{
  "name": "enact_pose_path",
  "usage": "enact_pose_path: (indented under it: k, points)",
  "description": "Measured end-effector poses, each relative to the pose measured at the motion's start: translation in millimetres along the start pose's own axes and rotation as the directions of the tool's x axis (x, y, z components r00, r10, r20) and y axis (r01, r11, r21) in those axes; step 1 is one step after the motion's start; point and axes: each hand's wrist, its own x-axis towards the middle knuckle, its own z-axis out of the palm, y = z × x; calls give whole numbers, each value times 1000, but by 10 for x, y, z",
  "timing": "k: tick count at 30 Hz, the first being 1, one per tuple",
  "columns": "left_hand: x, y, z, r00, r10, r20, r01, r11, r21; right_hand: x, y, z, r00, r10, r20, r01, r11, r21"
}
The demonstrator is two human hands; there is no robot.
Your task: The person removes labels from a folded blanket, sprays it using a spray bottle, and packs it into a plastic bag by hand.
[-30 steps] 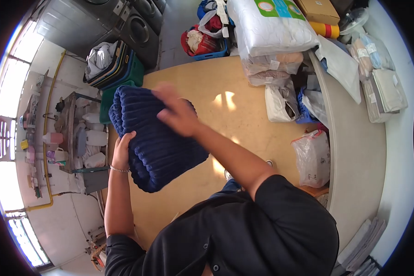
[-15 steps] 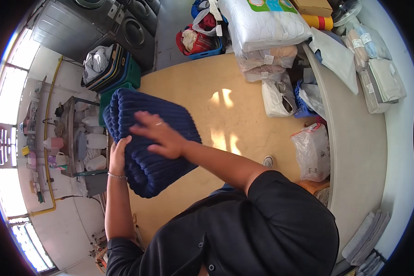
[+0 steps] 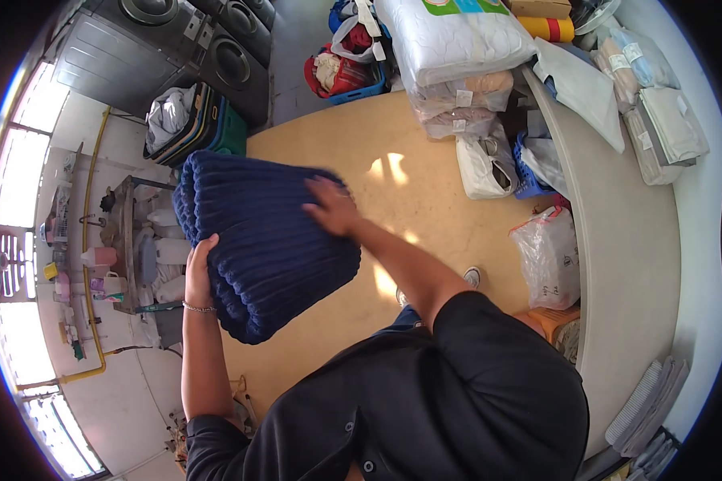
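A thick, dark blue ribbed blanket (image 3: 273, 248), folded into a bulky bundle, is held up in front of my body. My left hand (image 3: 200, 268) grips its left edge, thumb on top and the other fingers hidden beneath. Across the bundle, my right hand (image 3: 333, 207) lies over the right side near the far corner, fingers spread and slightly blurred. The folded layers show along the blanket's left and near sides.
Below is a tan floor (image 3: 313, 369). Grey washing machines (image 3: 233, 64) and stacked baskets (image 3: 233, 128) stand far left. On the right runs a long counter (image 3: 618, 264), with a bagged white quilt (image 3: 457, 44) at its far end and a plastic bag (image 3: 547, 264) beside it.
My right hand has swept right and away across the blanket, from its middle to the far right side. The blanket's top looks flatter and wider, while my left hand keeps its grip.
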Motion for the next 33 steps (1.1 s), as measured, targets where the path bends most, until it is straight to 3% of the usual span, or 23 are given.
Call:
enact_pose_path:
  k: [1, 4, 5, 6, 7, 8, 10, 12, 13, 14, 16, 18, 19, 20, 21, 22, 24, 26, 27, 28, 29, 32, 33]
  points:
    - [-7, -1, -30, 1000, -7, -24, 6, 1000, -19, 60, -37, -71, 1000, -6, -7, 6, 1000, 4]
    - [82, -21, -61, 999, -37, -38, 35, 998, -53, 63, -461, -486, 896, 435, -87, -430, 900, 66]
    - [101, -43, -44, 998, -60, -26, 59, 996, -65, 157, -786, -404, 955, 202, -219, -147, 959, 241]
    - [96, -66, 11, 998, -67, -18, 66, 996, -63, 177, -1184, -422, 941, -174, -289, 232, 956, 182]
    - [77, -80, 90, 999, 37, -38, -35, 998, 49, 124, -1547, -470, 784, -524, -332, 582, 808, 98]
    - [56, -69, 154, 988, 147, -45, -138, 977, 164, 2, -1759, -479, 722, -662, -201, 691, 707, 151]
    - [3, -3, 112, 964, 264, -40, -243, 928, 284, 3, -1522, -495, 702, -705, -100, 712, 697, 86]
    - [-22, 87, -31, 998, 11, -63, -12, 1000, -6, 6, -815, -373, 947, -282, -152, 297, 951, 88]
    - [-154, 249, 84, 996, 27, -80, -27, 1000, -7, -47, -290, -244, 996, -12, -88, 6, 998, -69]
    - [-255, 384, 177, 996, 24, -82, -25, 1000, -1, -80, 117, -226, 826, 476, 301, -483, 874, -57]
    - [-343, 526, 311, 992, 25, -125, -28, 999, -27, -213, 217, -298, 747, 665, 4, -630, 710, -315]
    - [-223, 471, 225, 997, -41, -69, 38, 999, -37, 66, 4, -393, 907, 362, -215, -352, 932, 81]
    - [-192, 446, 269, 997, -30, -66, 30, 1000, -4, 137, -458, -555, 920, 109, -377, -38, 981, 190]
    - [-158, 421, 311, 998, -17, -58, 19, 999, 31, 112, -941, -744, 887, -155, -435, 269, 939, 214]
    - [-21, 275, 142, 998, 35, -58, -31, 998, 61, 21, -1341, -857, 769, -398, -500, 553, 806, 210]
    - [3, 285, 115, 998, 34, -44, -31, 997, 69, -97, -1539, -854, 685, -599, -416, 696, 707, 129]
    - [9, 310, 106, 984, 163, -70, -146, 970, 193, -303, -1366, -759, 740, -617, -268, 661, 741, 118]
    - [-233, 571, 365, 992, 122, -42, -117, 987, 106, -367, -505, -584, 922, -271, -275, 295, 954, 48]
    - [-278, 596, 339, 985, 171, -38, -165, 978, 128, -473, 32, -426, 978, 14, -208, 21, 985, 169]
    - [-299, 632, 320, 976, 217, -30, -210, 965, 154, -604, 242, -566, 764, 575, 293, -602, 799, 2]
    - [-288, 694, 302, 980, 189, -57, -178, 972, 156, -620, 280, -543, 765, 575, 292, -603, 798, 8]
    - [-153, 746, 200, 979, 202, 0, -199, 966, 164, -730, 405, -494, 712, 634, -303, -610, 771, 180]
    - [95, 614, -166, 984, 165, 66, -173, 974, 143, -714, 80, -590, 777, 511, -369, -396, 851, 344]
